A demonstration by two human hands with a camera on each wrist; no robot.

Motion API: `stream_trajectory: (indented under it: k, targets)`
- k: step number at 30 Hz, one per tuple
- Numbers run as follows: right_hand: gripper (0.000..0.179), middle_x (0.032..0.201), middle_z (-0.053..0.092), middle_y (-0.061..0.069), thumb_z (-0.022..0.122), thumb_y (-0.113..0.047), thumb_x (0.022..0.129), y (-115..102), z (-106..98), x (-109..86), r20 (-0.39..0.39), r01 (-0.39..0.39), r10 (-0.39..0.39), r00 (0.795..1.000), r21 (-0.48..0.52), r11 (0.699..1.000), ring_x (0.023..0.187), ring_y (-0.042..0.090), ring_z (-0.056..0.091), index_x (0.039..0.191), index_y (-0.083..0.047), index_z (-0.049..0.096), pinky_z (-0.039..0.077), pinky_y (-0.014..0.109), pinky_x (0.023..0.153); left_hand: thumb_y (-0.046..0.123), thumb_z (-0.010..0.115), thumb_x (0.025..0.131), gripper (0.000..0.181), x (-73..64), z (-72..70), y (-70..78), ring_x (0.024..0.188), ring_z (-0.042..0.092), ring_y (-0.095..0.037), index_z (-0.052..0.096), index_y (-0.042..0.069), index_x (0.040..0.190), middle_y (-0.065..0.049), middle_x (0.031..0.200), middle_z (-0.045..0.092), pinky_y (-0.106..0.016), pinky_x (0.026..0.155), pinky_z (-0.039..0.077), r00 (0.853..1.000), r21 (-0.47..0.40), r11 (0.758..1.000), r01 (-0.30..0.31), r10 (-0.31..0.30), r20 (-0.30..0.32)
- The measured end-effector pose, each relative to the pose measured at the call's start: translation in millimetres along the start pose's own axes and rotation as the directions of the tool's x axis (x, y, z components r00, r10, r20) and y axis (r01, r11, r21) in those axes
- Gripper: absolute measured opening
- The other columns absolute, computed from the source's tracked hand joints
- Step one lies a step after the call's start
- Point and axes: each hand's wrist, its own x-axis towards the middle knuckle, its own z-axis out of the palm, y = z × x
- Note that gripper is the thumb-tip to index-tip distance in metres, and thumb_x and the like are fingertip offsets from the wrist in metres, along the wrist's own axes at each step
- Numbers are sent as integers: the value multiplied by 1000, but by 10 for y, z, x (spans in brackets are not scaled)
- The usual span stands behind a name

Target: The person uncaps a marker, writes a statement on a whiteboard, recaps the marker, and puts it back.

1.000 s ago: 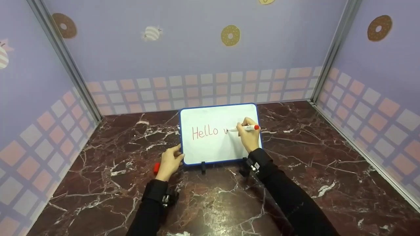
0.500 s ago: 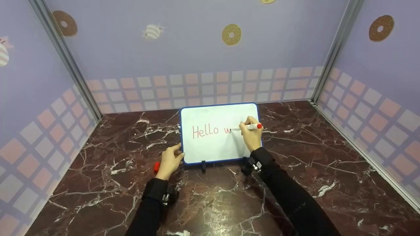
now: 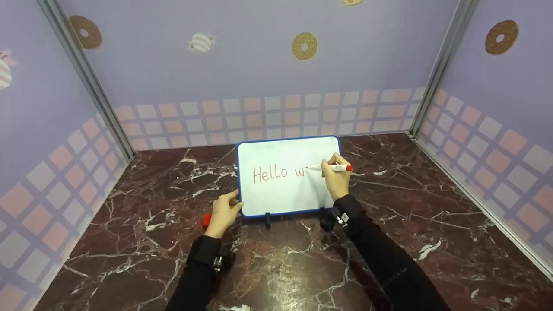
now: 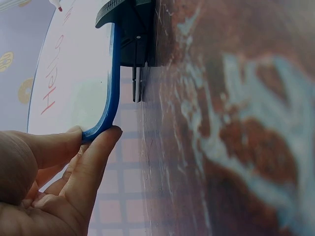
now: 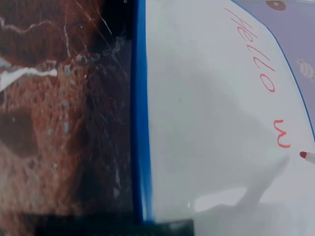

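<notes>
A blue-framed whiteboard (image 3: 276, 196) leans back on a black stand, with "Hello w" in red across it. My left hand (image 3: 222, 215) pinches its lower left corner; in the left wrist view the thumb (image 4: 59, 146) lies on the front and fingers are behind the edge. My right hand (image 3: 337, 182) holds a white marker (image 3: 338, 168) with a red end, its tip just right of the "w". In the right wrist view the marker's red tip (image 5: 303, 155) shows beside the "w", and the hand itself is out of sight.
A small red object (image 3: 207, 221) lies on the dark red marbled table (image 3: 151, 263), partly hidden by my left hand. Black stand feet (image 3: 268, 220) stick out under the board. Patterned walls (image 3: 250, 65) close off the back and both sides.
The right hand has moved a little to the right with the marker, and the partial letter after "Hello" has become a full "w". The left hand and whiteboard stay in place.
</notes>
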Motion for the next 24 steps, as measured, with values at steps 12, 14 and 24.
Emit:
stream_trajectory:
  k: [12,14,24]
  targets:
    - [26,47,50,16,56,14,83,31,-32,-17,9,10,-10,1000,0,1000,42,10,49,64,15,37,33,14,42,-6,64,91,44,-5,-7,-5,86,72,-36,56,-8,134,-30,104,68,-31,64,63,1000,9,1000,-4,4,6]
    - [26,49,50,26,56,14,83,33,-27,-21,12,19,-19,1000,-19,1000,42,11,50,65,16,37,33,14,42,-6,64,91,44,-8,-6,-5,88,72,-36,56,-8,134,-30,104,68,-31,65,63,1000,6,1000,-5,5,7]
    - [27,48,48,1,55,15,83,-18,-42,-31,-19,33,-34,999,-73,997,42,5,47,65,17,36,31,13,41,-4,65,91,45,5,-1,18,86,72,-33,56,-6,135,-28,104,69,-29,63,63,1000,19,1000,23,-23,-5]
